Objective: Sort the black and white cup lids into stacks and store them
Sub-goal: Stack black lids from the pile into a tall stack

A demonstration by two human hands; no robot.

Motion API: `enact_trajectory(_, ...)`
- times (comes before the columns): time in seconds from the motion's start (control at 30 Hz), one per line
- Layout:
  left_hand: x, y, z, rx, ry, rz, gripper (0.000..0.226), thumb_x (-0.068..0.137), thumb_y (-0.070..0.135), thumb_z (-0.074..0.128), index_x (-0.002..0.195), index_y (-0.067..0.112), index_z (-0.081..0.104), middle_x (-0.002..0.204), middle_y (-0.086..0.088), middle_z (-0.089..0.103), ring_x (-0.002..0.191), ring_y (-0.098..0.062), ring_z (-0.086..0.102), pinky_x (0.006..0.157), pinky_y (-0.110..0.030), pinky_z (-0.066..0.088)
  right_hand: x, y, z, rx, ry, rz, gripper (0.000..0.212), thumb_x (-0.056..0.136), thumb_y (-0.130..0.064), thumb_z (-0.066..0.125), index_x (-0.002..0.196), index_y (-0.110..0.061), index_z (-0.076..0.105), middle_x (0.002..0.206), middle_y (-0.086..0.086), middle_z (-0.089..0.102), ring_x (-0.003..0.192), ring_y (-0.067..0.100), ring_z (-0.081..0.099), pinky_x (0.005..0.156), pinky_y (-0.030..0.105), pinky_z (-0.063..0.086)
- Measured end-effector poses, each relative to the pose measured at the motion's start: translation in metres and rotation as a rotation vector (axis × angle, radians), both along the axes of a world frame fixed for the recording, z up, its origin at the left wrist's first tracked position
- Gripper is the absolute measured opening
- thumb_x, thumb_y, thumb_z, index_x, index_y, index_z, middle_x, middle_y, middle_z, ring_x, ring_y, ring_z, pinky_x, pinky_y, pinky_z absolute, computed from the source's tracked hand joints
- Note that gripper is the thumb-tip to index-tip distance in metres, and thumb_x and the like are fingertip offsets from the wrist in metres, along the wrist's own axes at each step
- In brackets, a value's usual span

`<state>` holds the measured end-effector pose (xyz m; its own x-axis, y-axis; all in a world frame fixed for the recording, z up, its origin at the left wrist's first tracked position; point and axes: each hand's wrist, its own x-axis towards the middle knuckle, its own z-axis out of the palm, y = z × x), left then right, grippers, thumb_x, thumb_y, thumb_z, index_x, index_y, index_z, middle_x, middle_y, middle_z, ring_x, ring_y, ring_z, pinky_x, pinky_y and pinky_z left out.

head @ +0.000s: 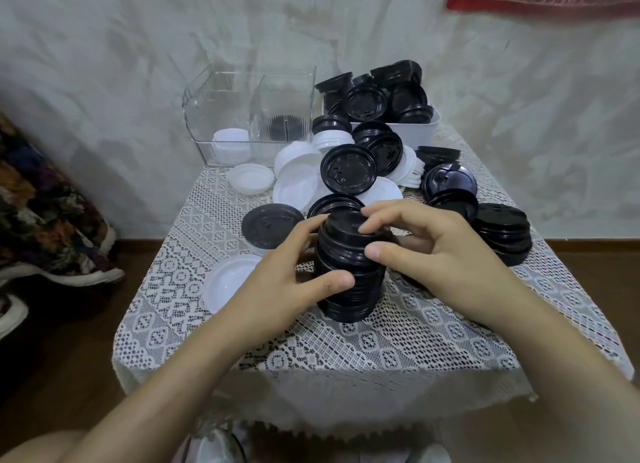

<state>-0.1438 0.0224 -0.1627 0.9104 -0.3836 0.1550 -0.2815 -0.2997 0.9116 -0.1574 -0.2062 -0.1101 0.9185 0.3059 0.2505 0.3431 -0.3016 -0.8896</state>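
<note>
A tall stack of black lids (349, 279) stands at the middle of the lace-covered table (346, 345). My left hand (287, 272) grips the stack's left side, thumb across its front. My right hand (433, 251) holds the top right of the stack, fingertips on the top lid and thumb against its side. Loose black lids (348, 168) and white lids (298, 189) lie mixed behind the stack. A single white lid (228, 282) lies left of it. Another black stack (502, 232) sits at the right.
A clear divided bin (249, 116) at the back left holds a short white stack (230, 145) and a black one (287, 126). A white tray (415, 126) at the back right is heaped with black lids. The wall is close behind. Shoes and patterned fabric (41, 216) lie on the floor left.
</note>
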Motion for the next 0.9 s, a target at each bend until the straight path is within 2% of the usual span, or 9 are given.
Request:
enact_trajectory(0.07, -0.0001, -0.0004, -0.0001, -0.007, 0.007, -0.003, 0.075, 0.078, 0.059, 0.076, 0.145, 0.047, 0.044, 0.14, 0.019, 0.061, 0.132, -0.002, 0.056, 0.103, -0.032, 0.048, 0.0001, -0.0005, -0.0013, -0.023, 0.007, -0.006, 0.019, 0.089, -0.011, 0.078, 0.098, -0.028, 0.076, 0.122, -0.017, 0.066, 0.122, 0.012, 0.063, 0.104, 0.041, 0.051)
enact_trajectory(0.1, 0.0001, -0.0008, -0.0002, -0.009, 0.008, -0.002, 0.075, 0.078, 0.058, 0.076, 0.145, 0.046, 0.044, 0.14, 0.019, 0.061, 0.132, -0.002, 0.056, 0.102, -0.031, 0.048, -0.0001, -0.0008, -0.0017, -0.027, 0.007, -0.003, 0.02, 0.088, -0.012, 0.079, 0.097, -0.029, 0.075, 0.122, -0.017, 0.065, 0.123, 0.012, 0.063, 0.105, 0.044, 0.05)
enact_trajectory(0.23, 0.0006, -0.0011, -0.0011, -0.011, -0.002, 0.004, 0.075, 0.078, 0.058, 0.076, 0.145, 0.043, 0.045, 0.139, 0.018, 0.061, 0.133, -0.004, 0.055, 0.108, -0.039, 0.049, -0.002, -0.0013, 0.0005, -0.079, -0.009, 0.007, 0.019, 0.087, -0.012, 0.079, 0.099, -0.026, 0.074, 0.122, -0.02, 0.062, 0.126, 0.006, 0.057, 0.104, 0.027, 0.045)
enact_trajectory(0.4, 0.0017, -0.0004, -0.0007, -0.004, -0.012, -0.001, 0.077, 0.078, 0.058, 0.076, 0.146, 0.041, 0.046, 0.14, 0.016, 0.061, 0.134, -0.007, 0.055, 0.111, -0.044, 0.047, -0.0021, -0.0012, 0.001, -0.091, -0.016, 0.012, 0.028, 0.087, -0.012, 0.079, 0.108, -0.028, 0.071, 0.125, -0.02, 0.062, 0.129, 0.007, 0.056, 0.108, 0.032, 0.044)
enact_trajectory(0.5, 0.0012, -0.0001, 0.0, 0.003, -0.016, -0.002, 0.075, 0.078, 0.057, 0.076, 0.145, 0.041, 0.046, 0.138, 0.018, 0.062, 0.133, -0.004, 0.056, 0.11, -0.04, 0.047, -0.0016, -0.0015, -0.0003, -0.101, -0.024, 0.017, 0.028, 0.087, -0.013, 0.08, 0.11, -0.028, 0.074, 0.127, -0.023, 0.06, 0.13, 0.005, 0.055, 0.11, 0.029, 0.043)
enact_trajectory(0.67, 0.0003, 0.0005, -0.0002, 0.009, -0.013, -0.002, 0.071, 0.08, 0.055, 0.076, 0.143, 0.04, 0.047, 0.136, 0.019, 0.063, 0.131, -0.002, 0.056, 0.107, -0.039, 0.049, 0.0001, -0.0027, -0.0024, -0.119, -0.041, 0.027, 0.027, 0.087, -0.014, 0.08, 0.109, -0.029, 0.076, 0.133, -0.018, 0.059, 0.13, 0.003, 0.056, 0.114, 0.021, 0.041)
enact_trajectory(0.77, 0.0003, 0.0007, 0.0002, 0.009, -0.015, 0.002, 0.072, 0.079, 0.056, 0.076, 0.143, 0.04, 0.048, 0.136, 0.02, 0.063, 0.131, -0.002, 0.056, 0.106, -0.038, 0.049, 0.0001, -0.0025, -0.0038, -0.108, -0.02, 0.037, 0.028, 0.087, -0.015, 0.08, 0.108, -0.034, 0.076, 0.138, -0.018, 0.058, 0.131, 0.0, 0.056, 0.116, 0.024, 0.04)
enact_trajectory(0.9, 0.0005, 0.0014, -0.0002, 0.009, -0.014, 0.003, 0.071, 0.079, 0.056, 0.076, 0.142, 0.04, 0.048, 0.136, 0.018, 0.064, 0.131, -0.004, 0.057, 0.108, -0.045, 0.049, 0.0015, -0.0019, -0.0059, -0.053, 0.033, 0.073, 0.03, 0.086, -0.017, 0.082, 0.111, -0.033, 0.075, 0.133, -0.02, 0.065, 0.129, 0.006, 0.06, 0.117, 0.039, 0.042)
